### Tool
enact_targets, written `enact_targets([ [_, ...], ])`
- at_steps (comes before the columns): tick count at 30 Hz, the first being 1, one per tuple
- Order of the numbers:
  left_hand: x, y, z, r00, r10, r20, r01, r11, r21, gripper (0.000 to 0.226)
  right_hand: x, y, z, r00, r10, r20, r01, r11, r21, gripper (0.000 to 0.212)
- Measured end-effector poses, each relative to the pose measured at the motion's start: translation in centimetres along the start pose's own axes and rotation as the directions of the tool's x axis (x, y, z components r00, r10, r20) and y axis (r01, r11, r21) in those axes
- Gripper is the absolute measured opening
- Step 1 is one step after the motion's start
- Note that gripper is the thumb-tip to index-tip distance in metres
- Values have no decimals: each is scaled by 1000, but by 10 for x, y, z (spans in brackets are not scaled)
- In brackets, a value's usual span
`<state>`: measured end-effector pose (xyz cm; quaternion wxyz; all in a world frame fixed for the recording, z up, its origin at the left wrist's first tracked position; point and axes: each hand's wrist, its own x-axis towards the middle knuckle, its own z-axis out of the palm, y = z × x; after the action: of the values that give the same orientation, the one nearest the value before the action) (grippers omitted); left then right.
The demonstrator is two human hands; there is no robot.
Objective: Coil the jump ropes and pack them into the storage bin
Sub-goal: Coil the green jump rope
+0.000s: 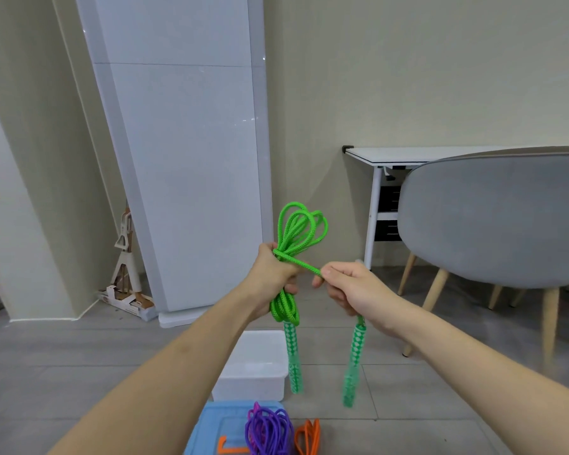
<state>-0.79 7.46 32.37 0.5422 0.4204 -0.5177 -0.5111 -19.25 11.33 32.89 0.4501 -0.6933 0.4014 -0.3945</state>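
My left hand (275, 277) grips the middle of a coiled green jump rope (298, 231), whose loops stick up above the fist and hang below it. My right hand (349, 287) pinches a free strand of that rope, stretched across from the bundle. Two green-and-white patterned handles dangle: one (293, 356) under the coil, the other (352, 362) below my right hand. A white storage bin (253, 385) stands on the floor beneath my hands. A purple rope (270, 431) lies bunched on a blue lid (207, 428), with an orange rope (307, 436) beside it.
A grey shell chair (493, 224) with wooden legs stands close on the right, in front of a white desk (408, 156). A tall white panel (184, 159) leans against the wall at left, with a mop and cardboard (125, 277) in the corner. Grey floor tiles surround the bin.
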Motion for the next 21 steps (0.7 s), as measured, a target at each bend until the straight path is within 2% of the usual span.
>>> enact_targets([
  [3, -5, 3, -1, 989, 2, 150, 6, 999, -53, 53, 6, 7, -8, 998, 18, -58, -19, 999, -28, 30],
  [5, -10, 7, 0, 956, 21, 292, 0, 997, -72, 36, 9, 11, -14, 997, 23, -76, -25, 999, -28, 28],
  [7, -16, 10, 3, 920, 25, 391, 22, 993, -113, 41, 9, 16, -17, 999, 34, -41, -35, 999, -24, 28],
  [10, -20, 13, 9, 908, -25, 419, 103, 981, -166, 52, 9, 22, -22, 996, 72, 46, -72, 997, -16, 29],
  [13, -24, 17, 6, 878, -97, 468, 198, 965, -172, 44, 7, 26, -27, 981, 135, 141, -140, 990, 24, 30],
  [15, -27, 22, 1, 809, -157, 566, 296, 941, -162, 40, 6, 29, -31, 960, 160, 232, -183, 980, 84, 28],
  [17, -31, 28, -2, 697, -229, 680, 398, 912, -101, 36, 6, 28, -34, 937, 155, 314, -199, 973, 113, 25],
  [19, -35, 32, -4, 577, -311, 755, 434, 900, 38, 34, 4, 24, -38, 930, 134, 343, -182, 977, 112, 18],
  [21, -39, 34, -3, 482, -435, 761, 403, 881, 248, 33, 5, 24, -41, 934, 124, 336, -176, 976, 128, 6],
])
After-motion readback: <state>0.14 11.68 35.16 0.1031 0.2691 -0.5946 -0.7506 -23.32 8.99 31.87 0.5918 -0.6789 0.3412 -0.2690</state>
